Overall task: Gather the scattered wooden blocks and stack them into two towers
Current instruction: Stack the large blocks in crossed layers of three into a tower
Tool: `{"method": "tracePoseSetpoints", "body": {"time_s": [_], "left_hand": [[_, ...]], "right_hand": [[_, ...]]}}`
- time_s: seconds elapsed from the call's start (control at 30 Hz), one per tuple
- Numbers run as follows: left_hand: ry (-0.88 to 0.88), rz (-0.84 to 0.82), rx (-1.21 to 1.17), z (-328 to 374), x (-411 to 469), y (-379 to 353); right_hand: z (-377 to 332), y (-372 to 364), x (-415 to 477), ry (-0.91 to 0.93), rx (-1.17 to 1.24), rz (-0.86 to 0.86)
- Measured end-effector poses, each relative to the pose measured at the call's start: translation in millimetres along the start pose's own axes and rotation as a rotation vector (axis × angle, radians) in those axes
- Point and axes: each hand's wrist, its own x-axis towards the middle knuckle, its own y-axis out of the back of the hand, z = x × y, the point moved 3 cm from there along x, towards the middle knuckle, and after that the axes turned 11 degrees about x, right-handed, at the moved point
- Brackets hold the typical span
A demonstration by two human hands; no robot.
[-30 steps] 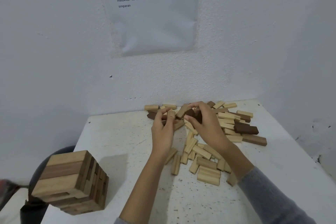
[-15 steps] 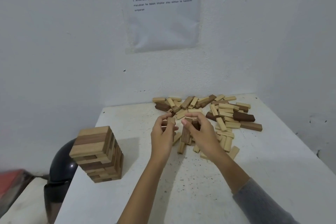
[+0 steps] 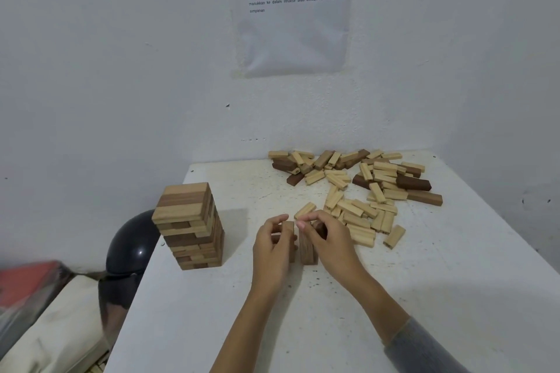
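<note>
Both grips now back from the scattered pile [image 3: 385, 174] to mid-desk, left grip [image 3: 271, 247] curled round an upright pale block [image 3: 289, 228], right grip [image 3: 331, 241] pinching upright brown blocks [image 3: 307, 251] just beside it, lower ends on the white desk [image 3: 454, 281], stacked tower [image 3: 188, 215] standing apart at left

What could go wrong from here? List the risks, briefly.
1. The left hand and right hand hold a few blocks upright on their ends; released like that, they could topple.
2. The finished tower stands near the left edge of the table; a nudge from the left arm might tip it off.
</note>
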Motion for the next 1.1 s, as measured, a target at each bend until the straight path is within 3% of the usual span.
{"method": "tracePoseSetpoints", "body": {"time_s": [0.47,0.6,0.77,0.83,1.0,1.1], "left_hand": [[-0.125,0.075,0.175,-22.2,-20.1,3.1],[-0.149,0.101,0.298,-22.5,-19.7,3.5],[-0.121,0.098,0.276,-23.7,-20.8,5.3],[-0.117,0.079,0.251,-23.4,-20.3,6.8],[-0.053,-0.047,0.102,-28.9,-17.4,19.3],[-0.118,-0.174,0.265,-28.0,-18.4,30.1]], "right_hand": [[19.5,-8.4,-12.0,0.014,-0.304,0.03],[16.9,2.4,-14.3,-0.126,0.006,0.094],[21.8,14.0,-19.9,-0.235,0.393,0.058],[21.5,16.1,-22.1,-0.18,0.311,0.03],[26.8,16.1,-21.8,0.015,-0.199,0.021],[27.4,17.0,-20.2,0.04,-0.251,-0.011]]}}
